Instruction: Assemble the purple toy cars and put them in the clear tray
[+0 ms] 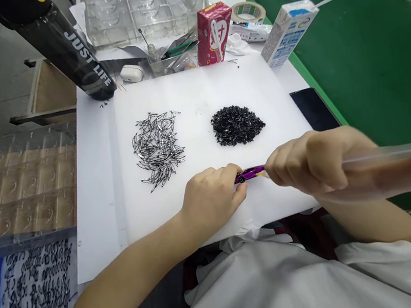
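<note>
My left hand [212,197] pinches one end of a small purple toy car [252,173] between thumb and fingers, low over the white board. My right hand [314,165] is wrapped round a translucent syringe [395,168], its blurred barrel sticking out to the right. A pale, yellowish tip [263,174] shows from that fist at the car's right end; whether they touch, I cannot tell. Beyond the hands lie a pile of thin black looped pieces [160,148] on the left and a heap of tiny black parts [237,125] on the right.
Along the back stand a dark bottle [68,51], clear trays [147,7], a red carton [214,33] and a white drink carton with a straw [285,32]. A phone [313,108] lies right of the white board [190,86]. A green conveyor [375,43] runs alongside; more trays [19,188] are left.
</note>
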{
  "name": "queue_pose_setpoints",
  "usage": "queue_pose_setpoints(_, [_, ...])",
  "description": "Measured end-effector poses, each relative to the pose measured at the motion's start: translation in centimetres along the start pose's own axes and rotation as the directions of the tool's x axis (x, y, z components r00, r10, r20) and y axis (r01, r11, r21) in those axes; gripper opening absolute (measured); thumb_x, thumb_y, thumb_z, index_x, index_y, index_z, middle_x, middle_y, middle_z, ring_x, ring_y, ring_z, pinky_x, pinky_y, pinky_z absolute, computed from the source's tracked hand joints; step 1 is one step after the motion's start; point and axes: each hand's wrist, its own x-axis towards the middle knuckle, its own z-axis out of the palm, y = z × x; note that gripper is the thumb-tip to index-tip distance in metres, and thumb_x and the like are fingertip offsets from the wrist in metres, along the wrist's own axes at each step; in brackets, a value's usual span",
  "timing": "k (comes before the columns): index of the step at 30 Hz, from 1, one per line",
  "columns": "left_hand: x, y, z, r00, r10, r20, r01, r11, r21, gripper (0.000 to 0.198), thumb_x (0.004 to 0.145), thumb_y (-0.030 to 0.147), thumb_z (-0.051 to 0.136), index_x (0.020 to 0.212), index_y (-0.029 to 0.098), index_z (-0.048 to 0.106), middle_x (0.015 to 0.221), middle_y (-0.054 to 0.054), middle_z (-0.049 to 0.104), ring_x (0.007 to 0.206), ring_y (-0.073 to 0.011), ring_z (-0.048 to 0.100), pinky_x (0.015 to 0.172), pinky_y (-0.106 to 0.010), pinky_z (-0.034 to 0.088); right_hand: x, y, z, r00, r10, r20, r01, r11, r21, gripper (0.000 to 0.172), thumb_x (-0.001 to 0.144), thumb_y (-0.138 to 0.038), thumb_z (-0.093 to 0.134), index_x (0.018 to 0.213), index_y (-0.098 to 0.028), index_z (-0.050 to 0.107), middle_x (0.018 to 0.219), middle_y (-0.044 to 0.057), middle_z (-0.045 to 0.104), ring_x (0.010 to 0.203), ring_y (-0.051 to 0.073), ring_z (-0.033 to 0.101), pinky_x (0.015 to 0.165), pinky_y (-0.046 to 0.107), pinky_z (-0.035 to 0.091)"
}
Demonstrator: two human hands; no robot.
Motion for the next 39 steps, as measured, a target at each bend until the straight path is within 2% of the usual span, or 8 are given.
queue_pose_setpoints(3, [0.0, 0.0, 0.0, 1.000, -0.006, 0.011, 0.006, 1.000, 0.002, 0.014, 0.081, 0.030, 0.053, 0.090, 0.021, 0.060, 0.069, 0.003, 0.065, 0.064, -0.0159, 0.059, 0.057, -0.028, 0.041, -0.2, 1.1, -0.1, 0.997, -0.065, -0.039, 0.066, 0.997, 0.029, 0.048, 0.083, -0.061, 0.033, 0.060, -0.019, 0.042, 0.046, -0.004, 0.029, 0.042, 0.008, 0.024, 0.047, 0.026, 0.025])
queue_pose_setpoints(6, [0.0, 0.0, 0.1, 1.000, -0.002, 0.011, 0.002, 1.000, 0.005, 0.014, 0.082, 0.031, 0.053, 0.090, 0.021, 0.060, 0.070, 0.002, 0.065, 0.066, -0.0158, 0.060, 0.058, -0.027, 0.041, -0.5, 1.8, -0.5, 0.996, -0.090, -0.020, 0.090, 0.996, 0.016, 0.048, 0.084, -0.059, 0.032, 0.061, -0.019, 0.044, 0.045, -0.004, 0.029, 0.040, 0.009, 0.026, 0.046, 0.027, 0.027])
queue_pose_setpoints(18, [0.0, 0.0, 0.1, 1.000, 0.003, -0.002, -0.003, 1.000, 0.015, 0.014, 0.082, 0.031, 0.053, 0.089, 0.021, 0.060, 0.068, 0.002, 0.064, 0.063, -0.0160, 0.059, 0.055, -0.027, 0.040, -0.6, 2.0, -0.3, 0.989, -0.143, -0.027, 0.142, 0.990, -0.015, 0.047, 0.086, -0.056, 0.029, 0.062, -0.019, 0.046, 0.046, -0.004, 0.029, 0.040, 0.009, 0.025, 0.046, 0.027, 0.028])
queue_pose_setpoints(29, [0.0, 0.0, 0.0, 1.000, 0.004, 0.007, -0.004, 1.000, 0.018, 0.015, 0.082, 0.031, 0.053, 0.089, 0.020, 0.060, 0.067, 0.002, 0.064, 0.062, -0.0158, 0.058, 0.054, -0.027, 0.039, -0.7, 2.1, -0.3, 0.994, -0.110, -0.024, 0.109, 0.993, -0.032, 0.049, 0.085, -0.058, 0.029, 0.057, -0.019, 0.041, 0.044, -0.003, 0.027, 0.040, 0.009, 0.026, 0.045, 0.027, 0.026])
queue_pose_setpoints(33, [0.0, -0.1, 0.0, 1.000, 0.010, 0.001, -0.010, 1.000, 0.024, 0.014, 0.082, 0.031, 0.054, 0.088, 0.021, 0.060, 0.066, 0.002, 0.063, 0.062, -0.0163, 0.059, 0.054, -0.027, 0.039, -0.3, 1.6, 0.0, 0.999, -0.040, 0.014, 0.041, 0.999, -0.031, 0.051, 0.084, -0.061, 0.028, 0.061, -0.019, 0.044, 0.045, -0.003, 0.032, 0.039, 0.009, 0.027, 0.044, 0.027, 0.026])
queue_pose_setpoints(36, [-0.1, -0.1, 0.1, 1.000, 0.027, -0.005, -0.027, 0.999, 0.037, 0.014, 0.082, 0.030, 0.053, 0.088, 0.020, 0.060, 0.064, 0.002, 0.063, 0.060, -0.0160, 0.058, 0.052, -0.027, 0.038, 0.1, 0.7, -1.8, 0.988, -0.079, -0.133, 0.069, 0.994, -0.079, 0.048, 0.081, -0.062, 0.035, 0.060, -0.020, 0.048, 0.042, -0.005, 0.030, 0.037, 0.008, 0.024, 0.042, 0.026, 0.026])
queue_pose_setpoints(37, [-0.1, -0.1, 0.1, 0.999, 0.031, -0.010, -0.030, 0.999, 0.042, 0.014, 0.082, 0.030, 0.053, 0.089, 0.020, 0.060, 0.063, 0.002, 0.062, 0.060, -0.0158, 0.058, 0.051, -0.027, 0.037, 0.4, 0.4, -3.1, 0.969, -0.135, -0.209, 0.108, 0.985, -0.133, 0.044, 0.078, -0.061, 0.044, 0.060, -0.021, 0.051, 0.043, -0.005, 0.031, 0.038, 0.008, 0.024, 0.042, 0.025, 0.028])
queue_pose_setpoints(39, [-0.1, -0.1, 0.1, 0.999, 0.039, -0.022, -0.038, 0.998, 0.049, 0.014, 0.082, 0.029, 0.052, 0.088, 0.020, 0.060, 0.061, 0.002, 0.061, 0.058, -0.0153, 0.058, 0.050, -0.026, 0.036, 1.0, 0.1, -6.5, 0.885, -0.262, -0.386, 0.164, 0.949, -0.269, 0.038, 0.069, -0.059, 0.056, 0.065, -0.021, 0.055, 0.049, -0.005, 0.038, 0.045, 0.009, 0.033, 0.048, 0.025, 0.033])
